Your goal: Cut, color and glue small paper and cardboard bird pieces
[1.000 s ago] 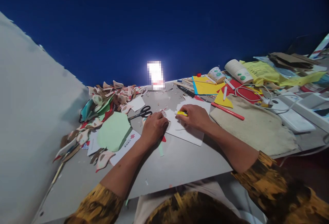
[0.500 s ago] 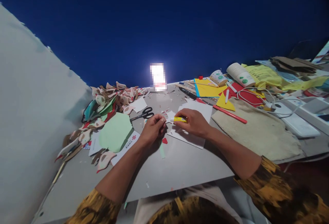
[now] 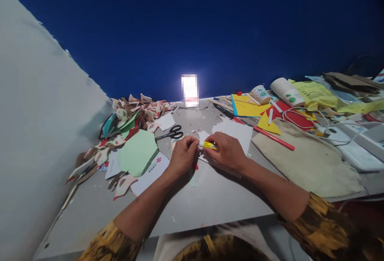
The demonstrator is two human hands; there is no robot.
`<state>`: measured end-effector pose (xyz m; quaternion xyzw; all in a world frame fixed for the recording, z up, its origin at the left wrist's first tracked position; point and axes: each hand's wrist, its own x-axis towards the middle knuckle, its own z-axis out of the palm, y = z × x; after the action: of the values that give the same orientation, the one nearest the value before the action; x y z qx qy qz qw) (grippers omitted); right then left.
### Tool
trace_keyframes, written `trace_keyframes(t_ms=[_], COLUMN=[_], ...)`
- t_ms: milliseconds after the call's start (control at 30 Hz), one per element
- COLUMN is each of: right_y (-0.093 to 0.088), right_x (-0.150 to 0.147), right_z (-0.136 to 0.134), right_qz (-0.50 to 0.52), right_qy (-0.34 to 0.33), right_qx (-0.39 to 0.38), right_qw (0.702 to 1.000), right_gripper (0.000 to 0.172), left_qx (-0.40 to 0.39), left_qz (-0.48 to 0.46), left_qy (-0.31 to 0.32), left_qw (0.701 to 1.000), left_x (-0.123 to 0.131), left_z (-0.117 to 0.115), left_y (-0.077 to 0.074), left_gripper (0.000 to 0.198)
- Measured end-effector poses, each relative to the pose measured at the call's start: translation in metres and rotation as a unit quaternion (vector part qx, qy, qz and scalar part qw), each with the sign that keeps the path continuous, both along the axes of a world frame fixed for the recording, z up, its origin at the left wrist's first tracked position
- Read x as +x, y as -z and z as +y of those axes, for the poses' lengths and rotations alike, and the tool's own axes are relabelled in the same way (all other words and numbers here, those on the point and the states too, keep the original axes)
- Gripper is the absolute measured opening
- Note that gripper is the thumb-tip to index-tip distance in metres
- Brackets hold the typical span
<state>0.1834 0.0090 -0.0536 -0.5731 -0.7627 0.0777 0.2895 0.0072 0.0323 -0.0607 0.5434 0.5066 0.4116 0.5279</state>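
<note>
My right hand (image 3: 226, 149) grips a small yellow glue stick (image 3: 209, 145) with a pale end pointing left. My left hand (image 3: 185, 153) is closed in a pinch just left of that end; whatever lies between its fingertips is too small to make out. The two hands nearly meet over the table. White paper (image 3: 237, 131) lies under and behind my right hand. Beyond my left hand rest black-handled scissors (image 3: 175, 132). A bit of red paper (image 3: 196, 166) shows partly below my left fingers, and a light green scrap (image 3: 192, 182) lies nearer to me.
On the left are a green paper sheet (image 3: 136, 153), a printed white card (image 3: 154, 173) and a heap of cut paper shapes (image 3: 150, 111). On the right lie a red pen-like stick (image 3: 274, 138), a beige cloth (image 3: 309, 161), yellow card (image 3: 247, 106), paper cups (image 3: 286, 92) and cables.
My right hand has tilted the glue stick and brought its end closer to my left fingertips. The whole scene has shifted slightly right as my head turned.
</note>
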Motion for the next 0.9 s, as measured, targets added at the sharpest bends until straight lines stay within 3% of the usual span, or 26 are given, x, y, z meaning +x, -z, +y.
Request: trace_keyframes(t_ms=[200,367,600,767,900], right_y=[0.0013,-0.0012,-0.0058,-0.0074,-0.0065], right_x=[-0.0003,0.0033,0.0070,0.0091,0.0078], right_z=[-0.0012,0.0021,0.0066,0.0069,0.0036], right_qz=[0.012,0.078,0.130,0.139,0.111], right_qy=[0.006,-0.004,-0.030,-0.024,-0.031], right_qx=[0.006,-0.039,-0.090,-0.074,-0.019], right_qw=[1.000,0.996,0.987,0.987,0.993], right_gripper=[0.009,0.009,0.008,0.008,0.010], left_qx=[-0.052,-0.069,-0.079,-0.075,-0.063], left_qz=[-0.071,-0.109,-0.115,-0.107,-0.081], left_qy=[0.001,0.003,0.006,-0.005,-0.022], left_qw=[0.996,0.992,0.990,0.991,0.994], left_x=[-0.0004,-0.0016,-0.0040,-0.0046,-0.0031], left_z=[-0.0009,0.0007,0.0025,0.0029,0.0018], left_y=[0.0002,0.0024,0.0027,0.0005,-0.0006], left_gripper=[0.009,0.018,0.014,0.012,0.009])
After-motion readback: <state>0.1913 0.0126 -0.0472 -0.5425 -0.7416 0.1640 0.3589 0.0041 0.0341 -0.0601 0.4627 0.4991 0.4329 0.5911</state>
